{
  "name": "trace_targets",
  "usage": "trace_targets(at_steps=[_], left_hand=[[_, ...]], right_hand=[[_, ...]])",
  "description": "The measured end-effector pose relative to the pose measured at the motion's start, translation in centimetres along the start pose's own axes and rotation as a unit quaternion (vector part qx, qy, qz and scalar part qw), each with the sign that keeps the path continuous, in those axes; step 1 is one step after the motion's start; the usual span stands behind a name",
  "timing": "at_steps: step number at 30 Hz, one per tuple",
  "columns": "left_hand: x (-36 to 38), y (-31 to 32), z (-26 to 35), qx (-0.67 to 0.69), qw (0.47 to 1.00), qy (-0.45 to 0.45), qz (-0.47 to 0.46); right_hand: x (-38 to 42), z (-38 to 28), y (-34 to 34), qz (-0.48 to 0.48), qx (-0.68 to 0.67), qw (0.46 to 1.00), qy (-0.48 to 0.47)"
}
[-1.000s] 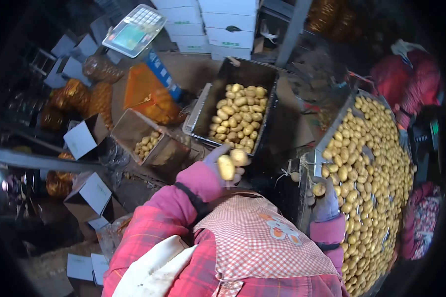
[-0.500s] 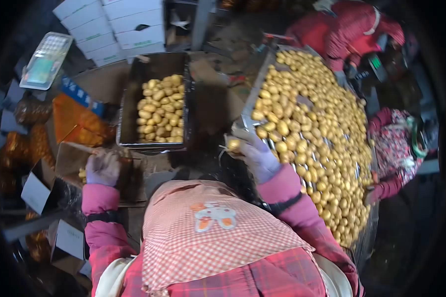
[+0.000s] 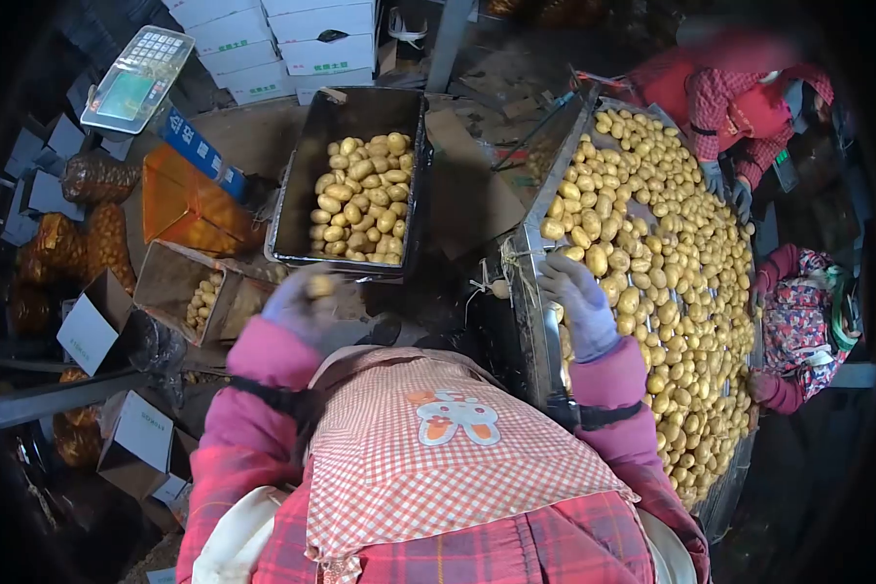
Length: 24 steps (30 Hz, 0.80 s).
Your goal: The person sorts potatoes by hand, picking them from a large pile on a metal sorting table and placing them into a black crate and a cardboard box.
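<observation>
My left hand (image 3: 296, 310), gloved and smeared by motion, is in front of the black crate (image 3: 292, 195), with a potato (image 3: 321, 285) at its fingertips. Several potatoes (image 3: 360, 200) lie in that crate. On the right, my gloved right hand (image 3: 582, 300) is over the near-left edge of the sorting table (image 3: 529, 292), its fingers apart and holding nothing visible. A wide heap of potatoes (image 3: 667, 321) covers the table beside it.
Left of the crate are an orange bin (image 3: 180, 209), a scale display (image 3: 138, 80) and a cardboard box (image 3: 170, 282) with potatoes. White cartons (image 3: 321, 49) are stacked behind. Two co-workers, one in a red checked sleeve (image 3: 715, 97), one in a flowered top (image 3: 798, 316), stand across the table.
My left hand has moved right from the cardboard box and has a potato at its fingers. My right hand, which held a potato, is now at the table edge without it. The view has shifted.
</observation>
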<state>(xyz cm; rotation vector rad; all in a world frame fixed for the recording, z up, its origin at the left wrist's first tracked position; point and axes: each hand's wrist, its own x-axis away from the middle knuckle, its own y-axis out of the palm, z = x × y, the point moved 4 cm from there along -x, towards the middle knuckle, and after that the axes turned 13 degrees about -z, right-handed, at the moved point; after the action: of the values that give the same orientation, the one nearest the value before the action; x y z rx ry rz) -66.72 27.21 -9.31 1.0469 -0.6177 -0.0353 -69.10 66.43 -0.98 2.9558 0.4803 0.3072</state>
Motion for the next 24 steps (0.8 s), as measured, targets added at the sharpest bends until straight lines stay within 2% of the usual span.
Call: trace_targets(at_steps=[1,2,3,4,5,6,7,8,9,10,11,12,14,15,16,18,20,22,24], left_hand=[[0.0,-5.1,2.0,-0.091,0.989,0.098,0.062],[2.1,-8.5,4.7,-0.281,0.942,0.176,0.047],[4.5,-11.8,7.2,-0.505,0.820,0.252,0.094],[7.0,-15.1,9.5,-0.640,0.675,0.324,0.172],[11.1,-9.2,9.7,-0.595,0.708,0.232,0.302],[12.9,-9.5,11.6,-0.622,0.657,0.175,0.388],[13.5,-13.6,13.3,-0.612,0.656,0.188,0.400],[13.1,-16.7,14.8,-0.535,0.719,0.213,0.389],[12.5,-20.2,16.6,-0.362,0.815,0.245,0.381],[11.5,-21.4,17.4,-0.229,0.858,0.257,0.381],[10.3,-21.2,17.2,-0.173,0.874,0.253,0.376],[8.8,-21.0,16.7,-0.153,0.891,0.239,0.355],[4.2,-16.4,15.2,-0.163,0.932,0.188,0.265],[1.3,-13.4,14.0,-0.182,0.950,0.154,0.203],[-1.7,-9.8,12.5,-0.200,0.964,0.115,0.135],[-7.1,-2.1,8.7,-0.246,0.969,0.030,0.002],[-11.6,5.4,3.9,-0.299,0.947,-0.049,-0.108],[-15.0,11.3,-1.2,-0.341,0.915,-0.141,-0.160],[-15.1,17.6,-5.8,-0.406,0.871,-0.158,-0.228]], right_hand=[[0.9,0.3,-1.6,0.047,0.002,0.999,0.011],[1.7,0.4,-2.7,0.052,0.000,0.999,0.009],[2.5,0.4,-4.0,0.087,0.015,0.996,0.019],[3.4,0.5,-5.4,0.126,0.030,0.991,0.029],[3.9,1.2,-7.6,0.142,0.075,0.987,0.016],[4.5,1.8,-9.5,0.172,0.081,0.982,0.014],[5.6,1.7,-11.7,0.202,0.169,0.965,0.010],[7.2,0.6,-13.4,0.234,0.255,0.938,0.012],[8.7,-0.3,-14.5,0.262,0.289,0.920,0.026],[9.8,-1.2,-14.7,0.278,0.316,0.906,0.044],[10.9,-2.3,-14.7,0.297,0.380,0.868,0.117],[12.1,-1.7,-15.7,0.310,0.526,0.778,0.146],[13.2,-1.1,-14.4,0.278,0.586,0.737,0.190],[13.1,0.7,-14.4,0.231,0.594,0.745,0.199],[12.7,1.4,-13.3,0.175,0.584,0.742,0.278],[12.5,2.8,-11.3,0.202,0.598,0.740,0.231],[12.1,2.5,-11.1,0.187,0.582,0.745,0.265],[12.4,2.4,-11.4,0.187,0.578,0.753,0.252],[12.6,2.4,-11.6,0.168,0.553,0.776,0.252]])
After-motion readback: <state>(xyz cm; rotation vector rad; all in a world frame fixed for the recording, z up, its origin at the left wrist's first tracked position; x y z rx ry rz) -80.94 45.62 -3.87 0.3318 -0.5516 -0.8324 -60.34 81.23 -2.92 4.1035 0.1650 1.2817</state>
